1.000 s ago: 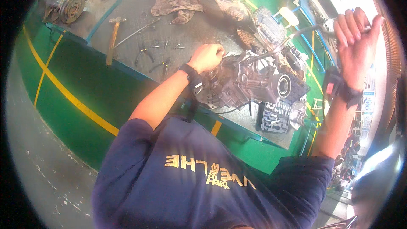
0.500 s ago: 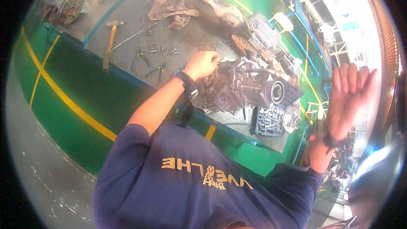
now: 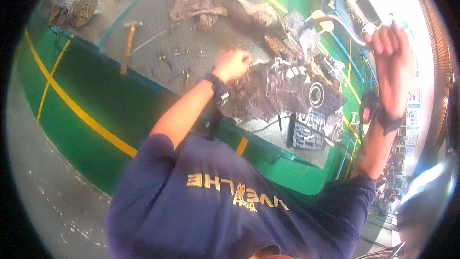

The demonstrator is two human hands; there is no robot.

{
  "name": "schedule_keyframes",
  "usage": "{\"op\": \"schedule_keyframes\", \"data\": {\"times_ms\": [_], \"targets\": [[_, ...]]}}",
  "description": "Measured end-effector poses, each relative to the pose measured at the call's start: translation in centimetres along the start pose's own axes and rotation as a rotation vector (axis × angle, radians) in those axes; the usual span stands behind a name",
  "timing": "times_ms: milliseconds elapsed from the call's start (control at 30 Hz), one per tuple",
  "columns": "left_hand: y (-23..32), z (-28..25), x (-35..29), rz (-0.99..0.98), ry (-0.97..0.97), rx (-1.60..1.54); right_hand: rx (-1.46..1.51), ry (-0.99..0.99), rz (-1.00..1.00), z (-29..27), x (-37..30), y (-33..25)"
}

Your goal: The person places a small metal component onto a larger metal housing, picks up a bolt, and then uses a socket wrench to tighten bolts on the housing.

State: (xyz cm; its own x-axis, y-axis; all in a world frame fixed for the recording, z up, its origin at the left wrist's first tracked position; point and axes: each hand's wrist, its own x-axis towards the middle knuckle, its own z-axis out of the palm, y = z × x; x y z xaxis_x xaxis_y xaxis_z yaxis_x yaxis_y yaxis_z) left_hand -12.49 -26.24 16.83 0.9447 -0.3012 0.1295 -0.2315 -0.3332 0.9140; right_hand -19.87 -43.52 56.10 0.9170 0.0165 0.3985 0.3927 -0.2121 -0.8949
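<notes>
My left hand (image 3: 234,65), with a black watch on its wrist, is closed in a pinch at the upper left edge of a greasy metal gearbox housing (image 3: 275,91). What its fingertips hold is too small to tell. At the right, my right hand (image 3: 394,52) is raised with its fingers curled round one end of a grey, bent, hose-like cable (image 3: 352,29). That cable loops over the far side of the housing, blurred by motion. A round bearing seat (image 3: 316,94) shows on the housing's right part.
A grey socket set case (image 3: 308,133) stands open beside the housing. On the bench top (image 3: 148,52) lie a hammer (image 3: 128,48), pliers (image 3: 165,63) and small tools. Farther back are a crumpled rag (image 3: 199,9), a long dirty axle part (image 3: 249,7) and a brake drum (image 3: 82,9).
My right hand has gone from spread fingers to a closed grip on the hose-like cable, which now arches across the far side. My left hand has hardly moved.
</notes>
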Motion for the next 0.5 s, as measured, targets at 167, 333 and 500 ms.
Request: {"op": "schedule_keyframes", "data": {"times_ms": [167, 333, 500], "targets": [[0.2, -1.1, -0.6, -0.065, 0.031, -0.070, -0.229, -0.190, -0.148, -1.1, 0.4, 1.7], [0.6, -0.6, -1.8, -0.049, 0.041, -0.029, -0.073, -0.635, -0.213, -2.1, -0.5, 1.8], [0.8, -1.7, -0.7, -0.078, 0.051, -0.058, -0.197, -0.185, -0.145, -2.0, 1.4, 2.8]]}}
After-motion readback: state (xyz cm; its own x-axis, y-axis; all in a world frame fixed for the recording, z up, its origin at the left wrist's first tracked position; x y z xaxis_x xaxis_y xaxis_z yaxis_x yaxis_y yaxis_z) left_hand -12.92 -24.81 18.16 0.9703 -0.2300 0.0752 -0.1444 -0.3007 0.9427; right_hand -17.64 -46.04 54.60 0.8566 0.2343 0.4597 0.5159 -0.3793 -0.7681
